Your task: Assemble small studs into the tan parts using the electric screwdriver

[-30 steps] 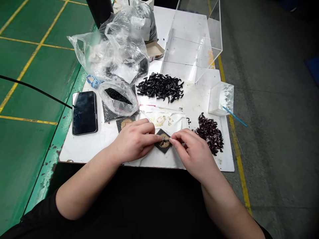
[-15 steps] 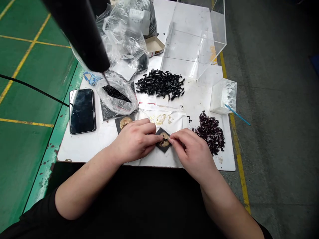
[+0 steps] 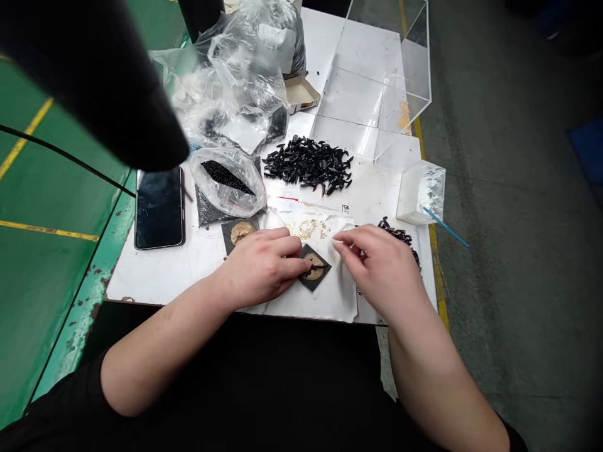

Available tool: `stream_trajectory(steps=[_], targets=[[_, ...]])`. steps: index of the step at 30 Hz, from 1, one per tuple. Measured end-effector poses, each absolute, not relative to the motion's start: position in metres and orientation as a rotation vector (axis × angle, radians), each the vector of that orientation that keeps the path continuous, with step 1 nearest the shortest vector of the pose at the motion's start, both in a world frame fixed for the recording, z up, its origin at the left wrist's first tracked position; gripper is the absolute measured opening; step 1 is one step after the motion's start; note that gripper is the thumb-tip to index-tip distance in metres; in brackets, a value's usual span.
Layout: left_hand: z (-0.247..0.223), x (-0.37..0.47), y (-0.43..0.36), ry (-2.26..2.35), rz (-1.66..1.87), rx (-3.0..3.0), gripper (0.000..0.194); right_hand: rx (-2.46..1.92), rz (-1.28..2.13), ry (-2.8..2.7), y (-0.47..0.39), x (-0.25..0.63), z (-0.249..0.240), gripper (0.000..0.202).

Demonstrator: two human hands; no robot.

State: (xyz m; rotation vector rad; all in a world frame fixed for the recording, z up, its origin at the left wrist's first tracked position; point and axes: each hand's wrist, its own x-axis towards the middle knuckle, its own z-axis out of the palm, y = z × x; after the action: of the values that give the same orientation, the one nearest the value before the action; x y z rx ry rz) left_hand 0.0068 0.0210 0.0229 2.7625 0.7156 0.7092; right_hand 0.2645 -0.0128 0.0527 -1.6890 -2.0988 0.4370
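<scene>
A dark square plate [image 3: 311, 284] with a round tan centre lies turned like a diamond on white paper. My left hand [image 3: 266, 267] is closed, its fingertips pressing on small black pieces on that centre. Off the plate's right side, my right hand [image 3: 381, 263] has thumb and forefinger close together; anything between them is too small to make out. Tiny gold rings [image 3: 307, 228] are scattered just behind the plate. A second dark plate with a tan disc [image 3: 241, 231] lies partly behind my left hand.
Black curved pieces [image 3: 308, 164] are heaped behind the rings. Dark pieces [image 3: 398, 233] lie partly behind my right hand. A phone [image 3: 160, 210], an open bag of black beads [image 3: 228, 179], a clear box [image 3: 367, 81] and a white container with a blue stick [image 3: 421, 191] stand around.
My right hand has moved off the plate to the right and now covers more of the dark pieces. My left hand stays at the plate. The camera view has shifted slightly.
</scene>
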Motion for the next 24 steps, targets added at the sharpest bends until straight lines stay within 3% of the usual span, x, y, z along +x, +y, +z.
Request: stream_trajectory(steps=[3, 9, 24], targets=[[0.023, 0.006, 0.021, 0.728, 0.691, 2.779, 0.019, -1.824, 0.272, -2.189, 0.006, 0.265, 0.051, 0.016], [0.022, 0.005, 0.020, 0.741, 0.685, 2.792, 0.017, -2.018, 0.258, -2.442, 0.025, 0.255, 0.057, 0.022], [0.018, 0.004, 0.020, 0.767, 0.627, 2.778, 0.018, -2.011, 0.089, -2.598, 0.028, 0.256, 0.060, 0.025]])
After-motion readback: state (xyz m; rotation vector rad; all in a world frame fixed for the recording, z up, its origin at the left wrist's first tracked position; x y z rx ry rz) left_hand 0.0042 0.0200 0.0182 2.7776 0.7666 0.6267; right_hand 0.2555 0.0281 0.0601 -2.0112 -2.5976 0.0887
